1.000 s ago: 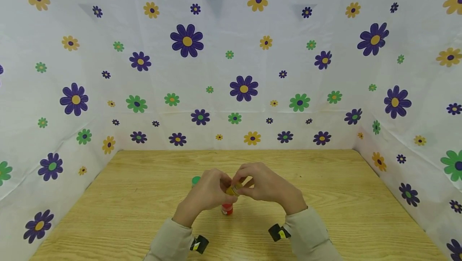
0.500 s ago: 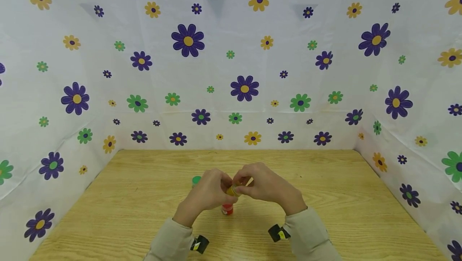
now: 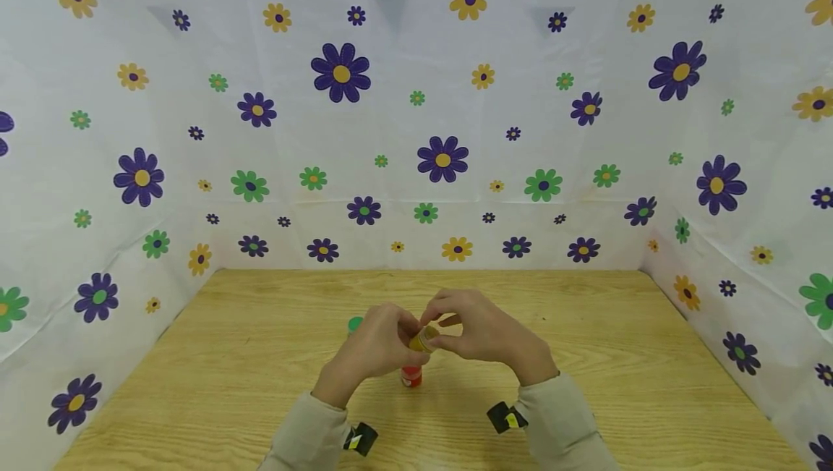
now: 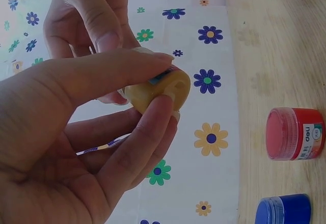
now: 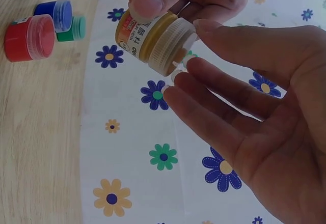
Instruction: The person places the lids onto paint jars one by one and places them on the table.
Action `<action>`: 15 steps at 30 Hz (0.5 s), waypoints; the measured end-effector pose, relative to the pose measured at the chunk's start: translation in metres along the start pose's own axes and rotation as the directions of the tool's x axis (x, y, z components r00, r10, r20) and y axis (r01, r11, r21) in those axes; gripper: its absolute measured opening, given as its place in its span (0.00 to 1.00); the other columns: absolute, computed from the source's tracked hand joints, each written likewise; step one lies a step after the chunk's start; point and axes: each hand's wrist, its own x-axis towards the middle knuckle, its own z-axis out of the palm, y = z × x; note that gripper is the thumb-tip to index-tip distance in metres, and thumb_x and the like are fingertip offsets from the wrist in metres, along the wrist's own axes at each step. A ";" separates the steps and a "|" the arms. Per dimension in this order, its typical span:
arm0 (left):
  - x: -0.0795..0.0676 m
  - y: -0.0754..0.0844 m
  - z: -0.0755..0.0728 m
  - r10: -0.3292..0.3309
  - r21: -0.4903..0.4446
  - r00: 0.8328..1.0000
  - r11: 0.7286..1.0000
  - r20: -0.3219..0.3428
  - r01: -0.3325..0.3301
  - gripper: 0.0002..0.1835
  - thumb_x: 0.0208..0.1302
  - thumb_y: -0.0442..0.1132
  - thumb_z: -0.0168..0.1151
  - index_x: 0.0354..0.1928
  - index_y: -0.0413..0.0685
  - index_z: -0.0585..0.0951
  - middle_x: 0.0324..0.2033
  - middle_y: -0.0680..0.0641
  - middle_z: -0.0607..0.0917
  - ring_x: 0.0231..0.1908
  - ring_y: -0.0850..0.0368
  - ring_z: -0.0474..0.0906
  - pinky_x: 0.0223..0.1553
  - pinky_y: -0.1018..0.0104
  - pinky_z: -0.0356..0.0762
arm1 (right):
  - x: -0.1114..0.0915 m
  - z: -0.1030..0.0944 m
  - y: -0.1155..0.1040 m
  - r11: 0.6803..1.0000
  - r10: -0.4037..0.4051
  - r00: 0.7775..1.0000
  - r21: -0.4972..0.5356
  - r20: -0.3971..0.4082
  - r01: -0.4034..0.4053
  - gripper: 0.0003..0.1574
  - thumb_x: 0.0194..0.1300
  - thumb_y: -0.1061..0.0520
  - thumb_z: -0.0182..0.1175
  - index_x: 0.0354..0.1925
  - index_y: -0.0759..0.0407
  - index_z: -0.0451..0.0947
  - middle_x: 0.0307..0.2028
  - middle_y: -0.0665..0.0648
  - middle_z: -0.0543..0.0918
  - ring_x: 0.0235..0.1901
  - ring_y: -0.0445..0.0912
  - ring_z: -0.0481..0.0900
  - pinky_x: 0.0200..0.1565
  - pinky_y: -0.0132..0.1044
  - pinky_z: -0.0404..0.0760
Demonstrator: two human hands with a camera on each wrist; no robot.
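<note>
A small yellow paint jar [image 3: 421, 341] with a clear screw lid [image 5: 170, 46] is held up over the table, tilted with its lid to the right. My left hand [image 3: 374, 344] grips the jar's body between thumb and fingers. From the other side my right hand [image 3: 487, 330] has thumb and fingertips at opposite edges of the lid; how firmly they press cannot be made out. Below the hands stands a red paint jar [image 4: 295, 134]. Beside it is a blue paint jar [image 4: 284, 210], hidden in the head view. A green paint jar [image 5: 72, 29] is partly behind my left hand.
A wooden table [image 3: 586, 355] lies under the hands. White flower-printed cloth [image 3: 416, 124] walls it in at the back and both sides. A black strap mount [image 3: 506, 417] sits at my right wrist, another mount [image 3: 360, 439] at my left.
My right fingers have spread and shifted slightly at the lid, so more of its top shows. The left hand keeps its grip on the yellow jar. The standing jars have not moved.
</note>
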 end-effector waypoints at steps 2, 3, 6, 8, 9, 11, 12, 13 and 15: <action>0.001 0.000 0.000 0.001 0.002 1.000 1.000 0.002 -0.001 0.09 0.53 0.35 0.79 0.37 0.41 0.90 0.28 0.50 0.90 0.25 0.62 0.80 0.27 0.69 0.80 | 0.000 0.000 0.000 1.000 -0.013 1.000 -0.010 -0.004 0.013 0.11 0.66 0.62 0.69 0.47 0.57 0.86 0.47 0.54 0.86 0.51 0.49 0.85 0.55 0.41 0.87; 0.001 0.000 0.000 0.001 0.003 1.000 1.000 0.003 -0.001 0.09 0.53 0.35 0.79 0.37 0.42 0.90 0.28 0.50 0.90 0.25 0.62 0.80 0.27 0.69 0.80 | 0.000 0.000 0.000 1.000 -0.016 1.000 -0.008 -0.004 0.016 0.11 0.66 0.63 0.69 0.47 0.57 0.86 0.47 0.53 0.86 0.51 0.49 0.85 0.54 0.41 0.87; 0.001 0.001 -0.001 0.005 0.001 1.000 1.000 0.004 -0.005 0.10 0.53 0.35 0.79 0.37 0.41 0.90 0.29 0.50 0.90 0.27 0.62 0.81 0.29 0.69 0.81 | 0.000 0.000 0.000 1.000 -0.017 1.000 0.019 0.001 0.017 0.11 0.65 0.64 0.70 0.46 0.57 0.86 0.46 0.54 0.86 0.50 0.48 0.84 0.53 0.37 0.87; 0.001 0.001 -0.001 0.007 0.000 1.000 1.000 0.004 -0.007 0.10 0.53 0.35 0.79 0.38 0.41 0.90 0.30 0.49 0.91 0.27 0.62 0.82 0.29 0.69 0.82 | 0.000 0.000 0.000 0.999 -0.018 1.000 0.031 0.007 0.017 0.11 0.65 0.65 0.70 0.46 0.58 0.86 0.46 0.54 0.86 0.50 0.48 0.85 0.51 0.35 0.87; 0.001 0.001 -0.001 0.010 0.001 1.000 1.000 0.004 -0.010 0.10 0.53 0.35 0.79 0.38 0.41 0.90 0.30 0.49 0.91 0.28 0.62 0.82 0.30 0.69 0.82 | 0.001 0.000 0.000 0.999 -0.019 1.000 0.036 0.008 0.019 0.10 0.65 0.66 0.70 0.45 0.58 0.86 0.45 0.55 0.86 0.49 0.48 0.85 0.51 0.34 0.87; 0.000 0.002 -0.001 0.013 0.000 1.000 1.000 0.004 -0.013 0.10 0.53 0.35 0.79 0.38 0.41 0.90 0.30 0.49 0.91 0.28 0.62 0.82 0.30 0.70 0.82 | 0.001 0.001 0.000 0.999 -0.019 1.000 0.044 0.013 0.019 0.10 0.64 0.66 0.70 0.45 0.59 0.86 0.45 0.55 0.86 0.48 0.48 0.85 0.50 0.34 0.87; 0.000 0.002 -0.001 0.014 0.000 1.000 1.000 0.004 -0.014 0.10 0.53 0.35 0.79 0.38 0.41 0.90 0.30 0.49 0.91 0.27 0.62 0.82 0.30 0.70 0.82 | 0.001 0.001 0.000 0.999 -0.019 1.000 0.045 0.014 0.018 0.10 0.64 0.66 0.70 0.44 0.59 0.86 0.44 0.55 0.86 0.48 0.48 0.85 0.49 0.33 0.87; -0.001 0.002 -0.001 0.014 0.000 1.000 1.000 0.003 -0.014 0.10 0.53 0.35 0.78 0.38 0.41 0.90 0.29 0.49 0.90 0.27 0.62 0.81 0.29 0.69 0.81 | 0.001 0.001 0.000 0.999 -0.016 1.000 0.047 0.015 0.015 0.09 0.65 0.66 0.69 0.44 0.59 0.86 0.44 0.55 0.86 0.47 0.48 0.85 0.49 0.33 0.87; -0.001 0.002 -0.001 0.014 -0.001 1.000 1.000 0.005 -0.014 0.09 0.53 0.35 0.78 0.37 0.42 0.90 0.28 0.50 0.90 0.26 0.62 0.80 0.28 0.69 0.80 | 0.001 0.002 -0.001 0.999 -0.003 1.000 0.052 0.016 0.002 0.08 0.65 0.65 0.69 0.44 0.59 0.86 0.43 0.55 0.86 0.46 0.47 0.86 0.48 0.32 0.87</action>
